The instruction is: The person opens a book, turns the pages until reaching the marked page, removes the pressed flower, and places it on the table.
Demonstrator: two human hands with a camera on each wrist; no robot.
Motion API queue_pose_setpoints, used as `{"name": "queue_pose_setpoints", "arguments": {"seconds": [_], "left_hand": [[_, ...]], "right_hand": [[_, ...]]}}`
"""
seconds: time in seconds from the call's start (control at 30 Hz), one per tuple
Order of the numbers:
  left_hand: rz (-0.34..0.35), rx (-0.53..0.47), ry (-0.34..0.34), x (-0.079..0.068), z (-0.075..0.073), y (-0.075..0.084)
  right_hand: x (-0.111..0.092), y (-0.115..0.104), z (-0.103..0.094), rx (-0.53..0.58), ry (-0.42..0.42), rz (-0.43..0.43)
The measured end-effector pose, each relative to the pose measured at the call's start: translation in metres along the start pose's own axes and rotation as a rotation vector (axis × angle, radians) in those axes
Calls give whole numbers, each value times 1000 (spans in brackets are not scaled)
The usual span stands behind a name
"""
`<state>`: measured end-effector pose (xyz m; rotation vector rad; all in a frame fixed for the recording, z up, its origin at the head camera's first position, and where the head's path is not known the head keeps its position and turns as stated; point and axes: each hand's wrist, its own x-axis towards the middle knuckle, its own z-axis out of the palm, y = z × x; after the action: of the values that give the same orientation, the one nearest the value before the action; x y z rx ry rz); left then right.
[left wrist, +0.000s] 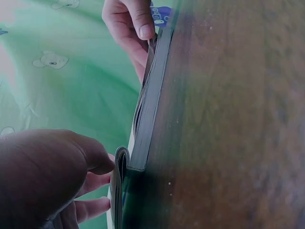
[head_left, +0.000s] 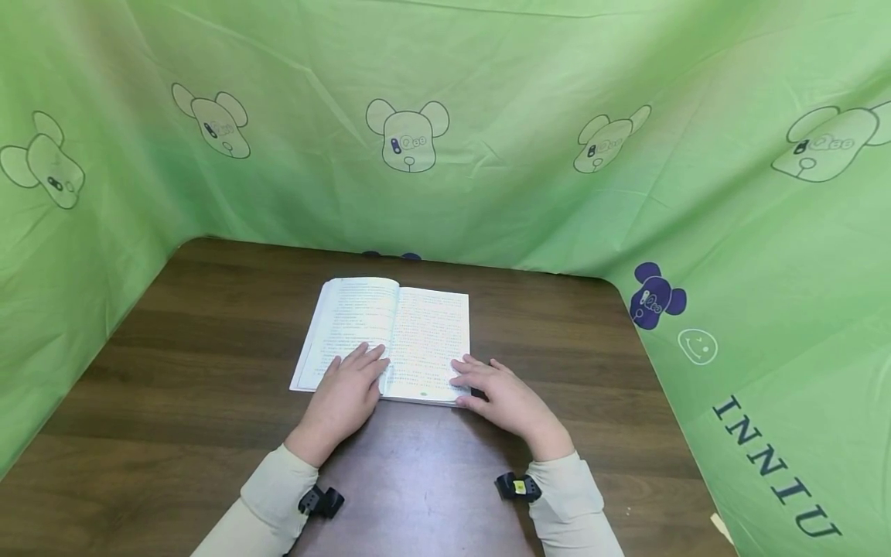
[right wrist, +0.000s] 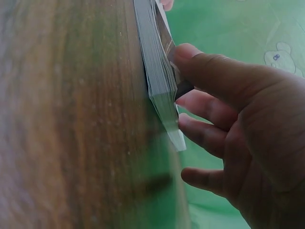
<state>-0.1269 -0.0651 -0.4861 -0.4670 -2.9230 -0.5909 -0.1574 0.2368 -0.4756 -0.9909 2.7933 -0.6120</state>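
Note:
An open book [head_left: 428, 333] with printed pages lies on the dark wooden table, its spine running away from me. My left hand [head_left: 344, 394] rests palm down on the lower part of the left page, fingers spread loosely toward the spine. At the lower right corner of the right page is my right hand [head_left: 511, 398], its fingertips over the page's outer edge and the thumb by the bottom edge. The right wrist view shows the right thumb [right wrist: 188, 51] against the top sheets at the side of the thick page stack [right wrist: 152, 57]. In the left wrist view, the left page curves up at the spine.
A green curtain [head_left: 515, 209] printed with bear faces hangs round the back and sides of the table [head_left: 209, 333]. Each wrist wears a small black camera on a strap, the left one [head_left: 320, 501] and the right one [head_left: 518, 487] both over pale sleeves.

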Motion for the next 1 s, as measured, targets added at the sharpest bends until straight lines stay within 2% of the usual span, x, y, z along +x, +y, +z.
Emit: {"name": "queue_pose_setpoints", "arguments": {"seconds": [0.13, 0.37, 0.5, 0.6, 0.7, 1.0], "left_hand": [[3, -4, 11, 0, 1, -1], [-11, -45, -13, 1, 3, -2], [-10, -80, -57, 1, 3, -2], [-9, -78, -103, 0, 3, 0], [-6, -74, -120, 0, 3, 1], [-30, -75, -97, -1, 5, 4]], "right_hand": [[1, 0, -1, -22, 19, -32], [2, 0, -2, -83, 40, -76], [2, 0, -3, -94, 40, -86], [2, -1, -3, -95, 41, -81], [3, -2, -3, -94, 48, -71], [5, -6, -2, -116, 171, -33]]}}
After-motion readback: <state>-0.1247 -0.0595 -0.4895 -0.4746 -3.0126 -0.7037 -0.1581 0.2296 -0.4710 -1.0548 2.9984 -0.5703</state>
